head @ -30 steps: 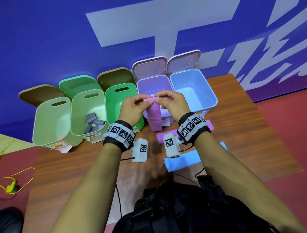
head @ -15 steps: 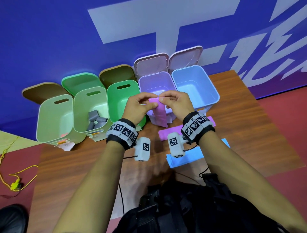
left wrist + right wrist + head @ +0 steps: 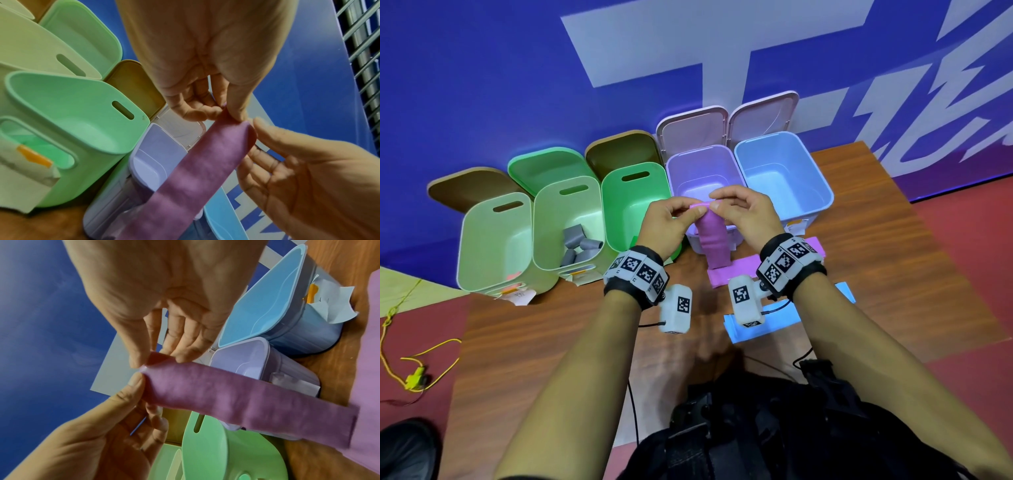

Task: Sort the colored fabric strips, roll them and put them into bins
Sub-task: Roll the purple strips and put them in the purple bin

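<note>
Blue wall, white graphics; wooden table; red floor.

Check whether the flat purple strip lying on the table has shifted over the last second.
No. The flat purple strip lies as before, just in front of the purple bin, with the light blue strip nearer the person.

Both hands, left hand and right hand, pinch the top end of a purple strip that hangs in front of the lilac bin. A second purple strip and a blue strip lie on the table; grey rolls sit in a pale green bin
</note>
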`<state>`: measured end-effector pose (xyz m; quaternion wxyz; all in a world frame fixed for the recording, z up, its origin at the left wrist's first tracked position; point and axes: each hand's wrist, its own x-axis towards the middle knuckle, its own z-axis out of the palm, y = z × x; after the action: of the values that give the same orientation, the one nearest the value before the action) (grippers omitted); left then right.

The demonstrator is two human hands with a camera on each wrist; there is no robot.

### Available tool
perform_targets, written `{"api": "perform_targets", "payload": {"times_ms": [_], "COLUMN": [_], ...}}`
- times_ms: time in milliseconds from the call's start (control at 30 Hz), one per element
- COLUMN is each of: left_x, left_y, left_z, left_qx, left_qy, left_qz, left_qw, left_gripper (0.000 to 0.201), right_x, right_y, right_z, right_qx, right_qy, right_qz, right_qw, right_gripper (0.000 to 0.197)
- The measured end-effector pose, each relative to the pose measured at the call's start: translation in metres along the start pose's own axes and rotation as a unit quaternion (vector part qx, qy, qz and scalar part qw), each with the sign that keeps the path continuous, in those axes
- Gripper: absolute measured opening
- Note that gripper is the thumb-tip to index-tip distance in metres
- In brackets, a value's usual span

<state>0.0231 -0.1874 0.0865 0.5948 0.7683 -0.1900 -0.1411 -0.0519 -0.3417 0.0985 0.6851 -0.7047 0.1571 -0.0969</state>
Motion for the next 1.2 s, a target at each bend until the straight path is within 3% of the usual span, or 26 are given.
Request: {"api": "perform_targets", "payload": {"times_ms": [267, 433, 667, 867, 1000, 1200], "left_x": [0.000, 0.000, -0.001, -0.002, -0.003, -0.002], "left_y": [0.001, 0.000, 0.006, 0.011, 0.005, 0.001], "left_z": [-0.001, 0.000, 0.003, 0.005, 0.007, 0.007], "left_qx": [-0.007, -0.021, -0.025, -0.036, -0.043, -0.039], "left_qy": [-0.020, -0.007, 0.010, -0.009, -0.001, 0.015], "left_qz": [-0.025, -0.010, -0.018, -0.012, -0.007, -0.018], "left_qw": [0.999, 1.000, 0.999, 0.999, 0.999, 0.999], "left_gripper": [0.009, 0.022, 0.006, 0.008, 0.022, 0.010], "right_x": [0.002, 0.004, 0.001, 0.001, 0.000, -0.003], "right_y": [0.000, 0.006, 0.003, 0.005, 0.010, 0.008], "right_z": [0.002, 0.002, -0.002, -0.004, -0.003, -0.005], "right_qx": [-0.009, -0.015, -0.005, -0.003, 0.001, 0.014], "right_qy": [0.004, 0.009, -0.008, 0.013, 0.027, 0.012], "right_qz": [0.000, 0.017, -0.005, 0.000, 0.012, 0.009], "right_qw": [1.000, 1.000, 1.000, 1.000, 1.000, 1.000], "right_gripper": [0.010, 0.007, 0.011, 0.012, 0.015, 0.024]}}
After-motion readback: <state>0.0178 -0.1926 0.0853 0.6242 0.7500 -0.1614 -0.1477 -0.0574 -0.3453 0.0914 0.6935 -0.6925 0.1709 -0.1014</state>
